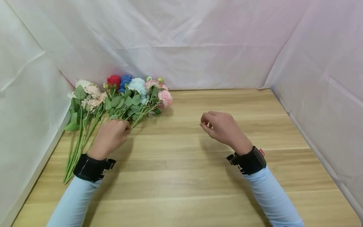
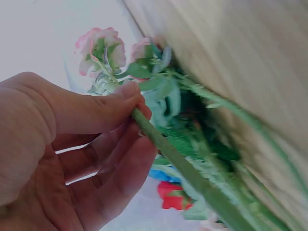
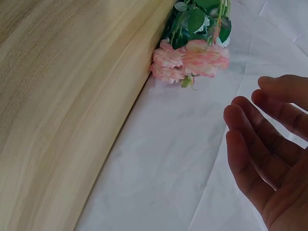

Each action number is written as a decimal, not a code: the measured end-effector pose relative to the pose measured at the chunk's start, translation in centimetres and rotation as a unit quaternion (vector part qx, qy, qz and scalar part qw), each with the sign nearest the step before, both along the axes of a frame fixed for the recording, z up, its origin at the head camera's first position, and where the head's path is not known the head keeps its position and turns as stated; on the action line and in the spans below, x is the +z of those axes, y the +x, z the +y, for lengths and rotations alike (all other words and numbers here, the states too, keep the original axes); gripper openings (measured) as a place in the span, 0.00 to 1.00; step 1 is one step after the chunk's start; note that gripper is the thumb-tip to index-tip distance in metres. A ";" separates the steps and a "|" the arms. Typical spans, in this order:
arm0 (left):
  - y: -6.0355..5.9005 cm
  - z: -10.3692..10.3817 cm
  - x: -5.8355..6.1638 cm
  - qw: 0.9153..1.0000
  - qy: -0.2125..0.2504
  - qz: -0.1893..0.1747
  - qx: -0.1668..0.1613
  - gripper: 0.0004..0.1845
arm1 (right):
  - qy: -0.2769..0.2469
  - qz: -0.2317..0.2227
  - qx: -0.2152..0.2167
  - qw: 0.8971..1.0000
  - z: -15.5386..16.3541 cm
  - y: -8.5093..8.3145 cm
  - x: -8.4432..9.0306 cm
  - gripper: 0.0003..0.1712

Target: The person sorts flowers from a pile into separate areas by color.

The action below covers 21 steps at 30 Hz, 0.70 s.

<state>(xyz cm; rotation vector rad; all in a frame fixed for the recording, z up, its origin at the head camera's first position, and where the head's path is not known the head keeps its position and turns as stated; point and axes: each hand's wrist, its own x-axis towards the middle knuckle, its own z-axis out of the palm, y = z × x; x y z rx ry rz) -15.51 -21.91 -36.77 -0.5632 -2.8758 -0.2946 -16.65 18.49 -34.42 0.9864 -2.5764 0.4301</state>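
The left hand (image 1: 110, 138) was over the left part of the tabletop (image 1: 181, 179), its grip closed in a pinch: thumb and fingers held a green stem (image 2: 185, 168) between them. The stem was part of the flower group at the far left of the tabletop; the left wrist view showed it slanting through the fingers, with a pink-edged bloom (image 2: 102, 50) just beyond the thumb.

The right hand (image 1: 224, 128) hung above the tabletop, right of the flowers and well apart from them. Its grip was partly open, the fingers loosely bent with a gap between thumb and fingertips, and it had hold of nothing.

Along the far edge, from left to right, lay cream flowers (image 1: 93, 91), a red rose (image 1: 114, 81), a deep blue flower (image 1: 123, 85), a light blue flower (image 1: 138, 85) and pink flowers (image 1: 165, 97), with green leaves (image 1: 136, 100) crowded below the blooms. The long stems (image 1: 75, 156) of the leftmost flowers pointed toward the near side, left of the left hand.

Each wrist wore a black strap (image 1: 90, 167) above a light blue sleeve (image 1: 75, 201). White cloth (image 1: 198, 67) stood behind the tabletop and along its left and right sides.
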 end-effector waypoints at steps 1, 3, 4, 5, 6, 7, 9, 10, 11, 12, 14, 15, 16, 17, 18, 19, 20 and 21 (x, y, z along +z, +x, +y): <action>0.0 0.2 0.4 1.000 0.001 0.001 0.000 0.19 | -0.002 0.001 0.000 1.000 0.0 0.0 0.0 0.04; 0.1 0.4 1.2 1.000 0.000 0.007 0.001 0.17 | -0.004 -0.001 0.000 1.000 -0.1 -0.1 0.0 0.04; 0.2 0.5 1.5 1.000 -0.001 0.008 0.001 0.17 | -0.004 -0.003 0.001 1.000 -0.1 -0.1 0.0 0.04; 0.2 0.5 1.7 1.000 -0.001 0.010 0.000 0.17 | -0.004 -0.005 0.001 1.000 -0.2 -0.1 0.0 0.04; 0.3 0.6 1.9 1.000 0.000 0.009 0.000 0.18 | -0.002 -0.007 0.000 1.000 -0.2 -0.1 0.0 0.04; 0.3 0.7 2.2 1.000 0.000 0.014 -0.003 0.19 | -0.001 -0.008 0.000 1.000 -0.2 -0.1 0.1 0.03; 0.2 0.9 2.5 1.000 0.002 0.028 -0.010 0.21 | 0.001 -0.011 -0.001 1.000 -0.2 -0.2 0.3 0.03; 0.2 1.0 2.7 0.999 0.002 0.036 -0.014 0.22 | 0.001 -0.012 -0.001 1.000 -0.2 -0.2 0.3 0.03; 0.2 1.1 2.8 0.999 0.003 0.041 -0.018 0.24 | 0.001 -0.013 -0.002 1.000 -0.2 -0.1 0.3 0.03; 0.1 1.2 2.9 0.999 0.005 0.046 -0.020 0.25 | 0.001 -0.014 -0.002 1.000 -0.2 -0.1 0.4 0.03; 0.2 1.3 3.2 0.998 0.012 0.054 -0.025 0.25 | -0.001 -0.014 -0.003 1.000 -0.1 -0.1 0.4 0.03; 0.3 1.4 3.3 0.998 0.013 0.055 -0.025 0.25 | -0.001 -0.015 -0.003 1.000 -0.1 -0.1 0.5 0.04; 0.3 1.5 3.5 0.998 0.015 0.055 -0.023 0.24 | -0.002 -0.016 -0.003 1.000 -0.1 0.0 0.5 0.04; 0.4 1.6 3.7 0.998 0.016 0.053 -0.019 0.23 | -0.002 -0.017 -0.002 1.000 -0.1 0.0 0.5 0.04; 0.5 1.7 3.9 0.998 0.018 0.052 -0.016 0.21 | -0.002 -0.019 -0.002 1.000 -0.1 0.0 0.5 0.04; 0.6 1.8 4.1 0.998 0.019 0.053 -0.013 0.20 | -0.002 -0.021 -0.002 1.000 -0.2 0.0 0.5 0.04; 0.7 1.9 4.3 0.998 0.018 0.054 -0.009 0.19 | -0.002 -0.024 -0.002 1.000 -0.2 0.0 0.5 0.04; 0.7 1.9 4.5 0.998 0.019 0.058 -0.007 0.17 | -0.001 -0.026 -0.003 1.000 -0.2 0.0 0.5 0.05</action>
